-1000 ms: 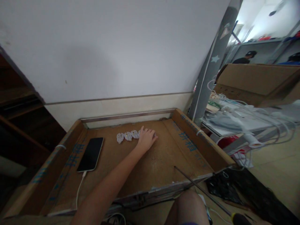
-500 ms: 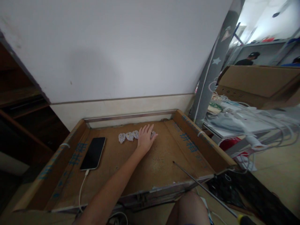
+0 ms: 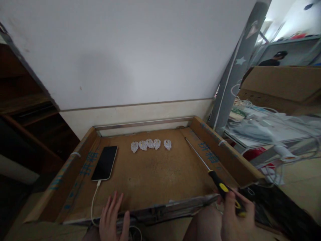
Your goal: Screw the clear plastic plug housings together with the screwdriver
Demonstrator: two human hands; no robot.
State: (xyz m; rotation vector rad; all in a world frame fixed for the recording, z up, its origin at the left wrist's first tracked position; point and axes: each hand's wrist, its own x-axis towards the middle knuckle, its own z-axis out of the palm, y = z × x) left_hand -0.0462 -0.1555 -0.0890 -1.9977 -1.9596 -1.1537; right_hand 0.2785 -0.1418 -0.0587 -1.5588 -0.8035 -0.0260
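Several small clear plastic plugs with metal prongs lie in a row near the back of a cardboard-lined tray; one plug sits apart at the right end. My right hand is closed round the black and yellow handle of a long screwdriver, whose shaft points away over the tray's right side. At the tray's front edge, left of the middle, my left hand has its fingers spread and holds nothing.
A smartphone lies on the left of the tray, with a white cable running off the front edge. Raised cardboard walls bound both sides. To the right stand a grey post and a table heaped with cables. A person is farther back.
My left hand has left the plugs and drawn back to the tray's front edge. My right hand has come into view with the screwdriver, which has moved farther in over the tray.
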